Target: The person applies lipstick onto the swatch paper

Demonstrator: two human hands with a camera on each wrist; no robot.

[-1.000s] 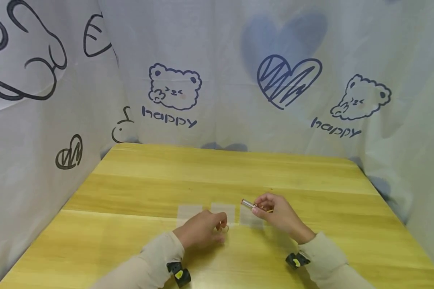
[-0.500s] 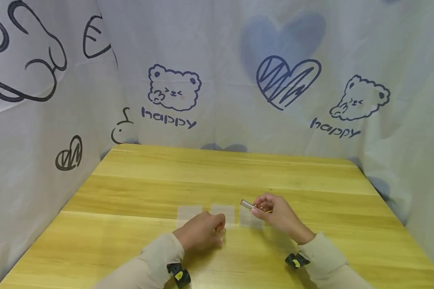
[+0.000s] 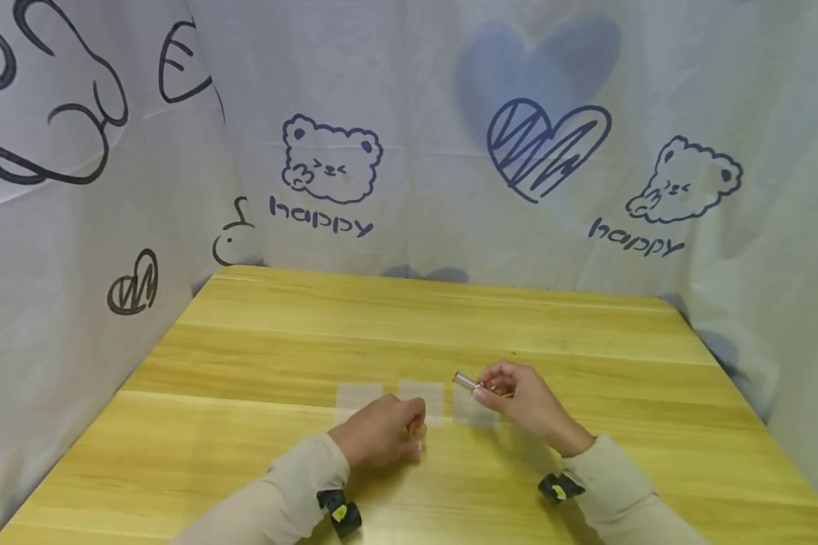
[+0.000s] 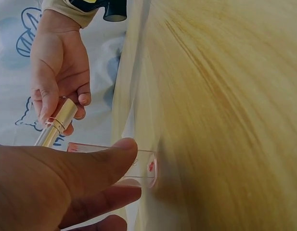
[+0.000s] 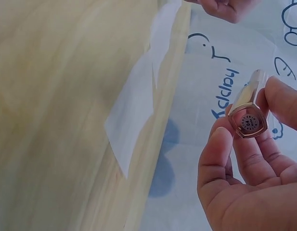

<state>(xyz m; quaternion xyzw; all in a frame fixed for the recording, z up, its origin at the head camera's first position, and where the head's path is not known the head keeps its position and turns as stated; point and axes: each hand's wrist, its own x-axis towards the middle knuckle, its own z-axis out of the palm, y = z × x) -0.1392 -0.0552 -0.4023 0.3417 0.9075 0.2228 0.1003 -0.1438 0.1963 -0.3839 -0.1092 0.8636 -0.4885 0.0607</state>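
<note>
My right hand (image 3: 530,405) pinches a slim lipstick tube (image 3: 466,381) between thumb and fingers, its silvery end pointing left. In the right wrist view, the lipstick's base (image 5: 248,120) shows a gold-toned rim and a round label with small print. My left hand (image 3: 382,431) grips a clear cap (image 4: 151,166) with a small red mark near its end; in the left wrist view the thumb lies across it, close to the tabletop. The two pieces are apart, the lipstick up and to the right of the cap in the head view.
Three whitish square sheets lie in a row on the wooden table (image 3: 409,325): a left sheet (image 3: 359,395), a middle sheet (image 3: 428,392) and a right sheet (image 3: 473,412) beneath the lipstick. Behind and beside the table hang white curtains (image 3: 436,204) with drawn bears and hearts.
The left hand's fingers have shifted slightly, drawing the clear cap a little to the left. My right hand keeps the lipstick in nearly the same spot, and the head view has tilted slightly.
</note>
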